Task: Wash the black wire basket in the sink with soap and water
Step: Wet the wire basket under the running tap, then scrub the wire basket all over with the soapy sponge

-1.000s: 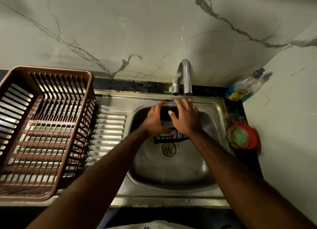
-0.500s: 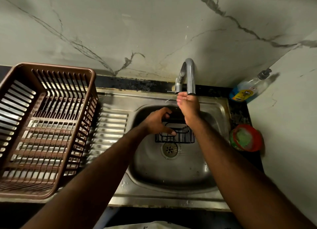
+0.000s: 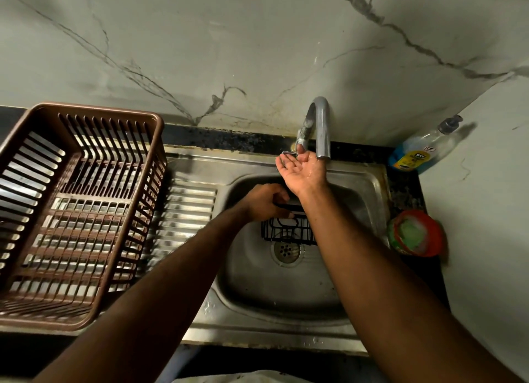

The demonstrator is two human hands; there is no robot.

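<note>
Wetting step: black wire basket (image 3: 286,231) sits gripped in the sink (image 3: 286,296).
Right hand (image 3: 303,170) lies spread, palm up, just beneath the tap (image 3: 322,119) spout, fingertips near its lever (image 3: 289,152); left hand (image 3: 266,202) curls round the basket's top edge, just below the right wrist. Next, likely: start the water and lift the basket under it. No stream is discernible.

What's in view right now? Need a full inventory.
black wire basket: one, black, in the sink above the drain
sink: one, steel, centre
tap: one, chrome, behind the basin
dish rack: one, brown, on the drainboard at left
soap bottle: one, clear with a blue and yellow label, back right corner
tub: one, red with green contents, right of the sink
left hand: one, grips the basket's top
right hand: one, open, palm up under the tap
</note>
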